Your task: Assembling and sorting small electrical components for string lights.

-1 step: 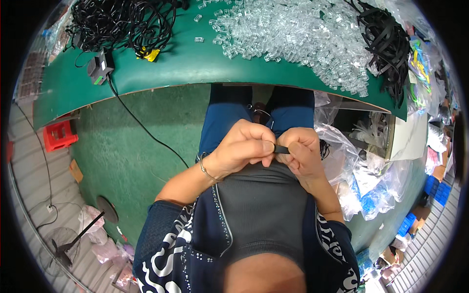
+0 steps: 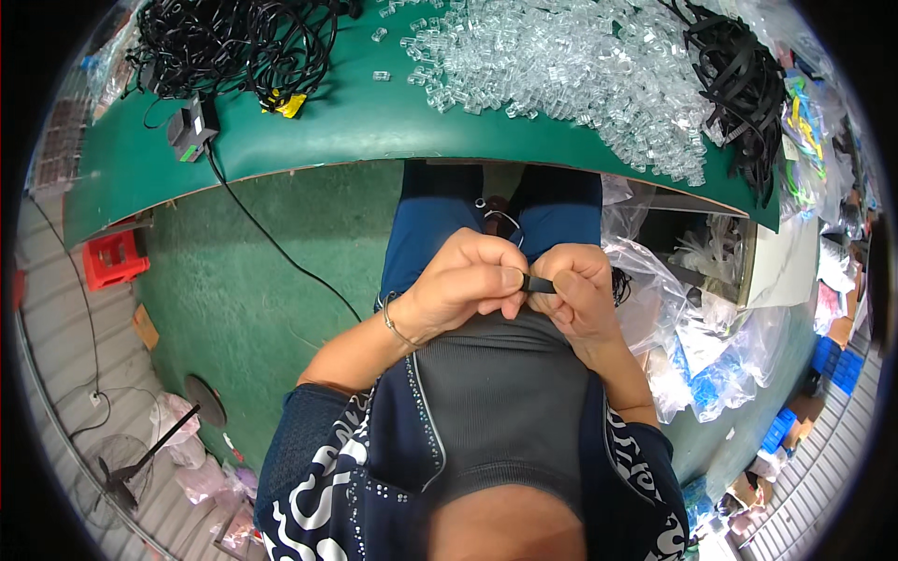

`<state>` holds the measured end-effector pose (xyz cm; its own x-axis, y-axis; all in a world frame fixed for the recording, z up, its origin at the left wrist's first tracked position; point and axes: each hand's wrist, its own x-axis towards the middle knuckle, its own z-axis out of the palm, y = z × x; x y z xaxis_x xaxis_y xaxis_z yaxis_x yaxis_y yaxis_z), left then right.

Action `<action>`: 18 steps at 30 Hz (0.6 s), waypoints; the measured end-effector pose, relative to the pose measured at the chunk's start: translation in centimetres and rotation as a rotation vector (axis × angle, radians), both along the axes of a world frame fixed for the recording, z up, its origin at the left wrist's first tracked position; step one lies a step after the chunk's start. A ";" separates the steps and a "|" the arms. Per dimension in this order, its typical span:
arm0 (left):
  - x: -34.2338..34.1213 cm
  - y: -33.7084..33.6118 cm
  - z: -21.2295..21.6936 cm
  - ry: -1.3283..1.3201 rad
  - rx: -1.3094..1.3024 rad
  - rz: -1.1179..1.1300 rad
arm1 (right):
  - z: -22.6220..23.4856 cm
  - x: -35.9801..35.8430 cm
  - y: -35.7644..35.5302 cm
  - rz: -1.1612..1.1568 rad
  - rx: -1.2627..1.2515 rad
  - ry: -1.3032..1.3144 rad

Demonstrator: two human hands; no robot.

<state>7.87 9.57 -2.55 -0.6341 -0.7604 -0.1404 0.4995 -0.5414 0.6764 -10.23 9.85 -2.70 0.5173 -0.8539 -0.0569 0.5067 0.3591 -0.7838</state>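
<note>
My two hands meet over my lap, close to my body and below the table edge. My left hand (image 2: pixel 463 285) and my right hand (image 2: pixel 580 294) both pinch a small flat black strip (image 2: pixel 538 282) between thumbs and fingertips; only a short piece of it shows between them. A thin bracelet (image 2: pixel 393 323) circles my left wrist. A bent metal wire piece (image 2: pixel 496 217) lies on my blue trousers just beyond the hands.
On the green table (image 2: pixel 355 131) lie a heap of clear plastic pieces (image 2: pixel 580 65), tangled black cables (image 2: pixel 234 37), black straps (image 2: pixel 739 84) and a small black box (image 2: pixel 192 126) with a cord. Clear bags (image 2: pixel 673 309) crowd my right. A red crate (image 2: pixel 112 257) sits left.
</note>
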 end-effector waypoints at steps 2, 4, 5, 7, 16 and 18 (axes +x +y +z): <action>-0.1 0.0 0.2 -0.013 0.052 0.021 | 0.4 0.0 -0.1 0.005 0.147 0.043; -0.1 -0.4 1.0 -0.149 0.012 0.002 | 0.5 -0.1 -1.0 -0.107 -0.145 0.261; -0.1 -0.5 1.2 -0.286 -0.027 -0.016 | 0.6 -0.2 -1.5 -0.217 -0.436 0.477; 0.0 -0.5 1.2 -0.337 -0.089 -0.021 | 2.0 0.2 -2.2 -0.208 -0.634 0.621; 0.8 -1.1 1.6 -0.322 -0.119 -0.079 | 0.9 -0.1 -2.1 -0.253 -0.819 0.703; 0.8 -1.0 1.3 -0.287 -0.108 -0.077 | 0.6 -0.1 -1.9 -0.270 -0.740 0.643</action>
<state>8.71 8.59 -1.23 -0.6363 -0.7323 -0.2428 0.2404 -0.4873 0.8395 -10.37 7.94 -2.07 0.3595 -0.8713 0.3341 -0.0965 -0.3909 -0.9154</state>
